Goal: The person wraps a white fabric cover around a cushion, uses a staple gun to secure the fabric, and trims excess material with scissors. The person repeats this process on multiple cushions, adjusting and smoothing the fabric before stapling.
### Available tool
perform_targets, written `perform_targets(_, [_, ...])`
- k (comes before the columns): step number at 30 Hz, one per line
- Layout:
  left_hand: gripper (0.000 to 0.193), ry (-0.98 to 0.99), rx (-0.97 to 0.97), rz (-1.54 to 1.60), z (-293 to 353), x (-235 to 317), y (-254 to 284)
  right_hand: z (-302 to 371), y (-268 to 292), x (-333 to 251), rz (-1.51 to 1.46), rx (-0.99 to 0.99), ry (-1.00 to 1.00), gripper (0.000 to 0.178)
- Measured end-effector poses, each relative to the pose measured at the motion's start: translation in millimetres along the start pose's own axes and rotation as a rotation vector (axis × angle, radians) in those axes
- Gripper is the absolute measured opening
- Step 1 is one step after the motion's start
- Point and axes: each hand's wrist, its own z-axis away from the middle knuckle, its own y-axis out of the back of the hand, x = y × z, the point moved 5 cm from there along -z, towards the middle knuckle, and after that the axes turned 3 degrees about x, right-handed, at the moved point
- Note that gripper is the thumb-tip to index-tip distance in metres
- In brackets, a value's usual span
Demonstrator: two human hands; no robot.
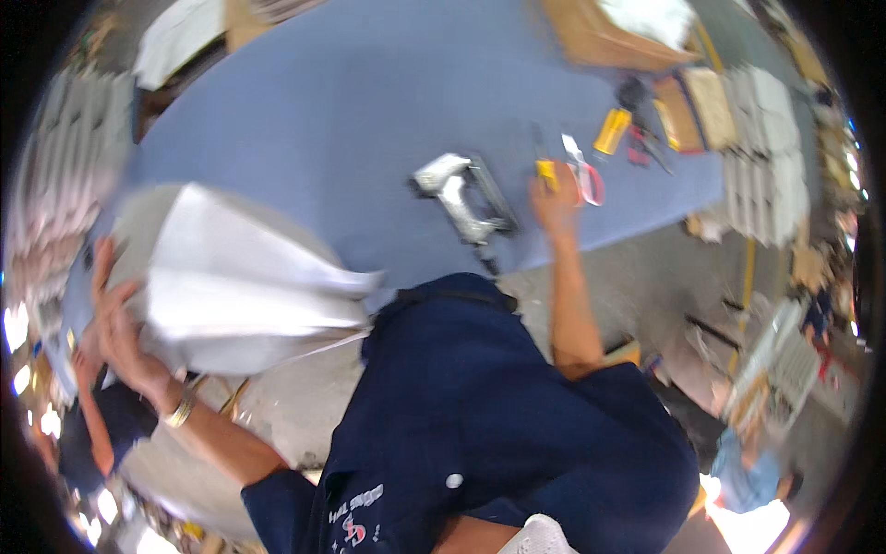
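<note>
A light grey panel with a white sheet (235,286) over it lies at the left near edge of the table, blurred by motion. My left hand (125,337) rests against its left edge, fingers spread. On the right, my right hand (556,205) is closed round a yellow-handled screwdriver (546,174), its thin dark shaft pointing away from me. Just right of that hand lie red-handled scissors (591,177), blades outward. A silver and black staple gun (461,198) lies to the left of it, its hose fitting toward my body.
The table (369,111) has a blue-grey cover. Farther right lie a yellow cutter (612,131), red-handled pliers (639,148) and a small cardboard box (697,111). A larger carton (614,42) stands at the far side. Stacked grey pieces (766,152) stand beyond the right end. Another person (106,429) is at left.
</note>
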Motion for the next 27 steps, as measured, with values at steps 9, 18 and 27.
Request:
perform_targets(9, [0.056, 0.137, -0.039, -0.025, -1, 39, -15, -6, -9, 133, 0.277, -0.315, -0.225, 0.05])
perform_targets(18, [0.072, 0.214, -0.039, -0.209, 30, 33, 17, -4, -21, 188, 0.244, -0.334, -0.107, 0.057])
perform_targets(27, [0.073, 0.205, -0.037, 0.025, 45, 39, 15, -39, 37, -75, -1.215, -0.476, -0.417, 0.064])
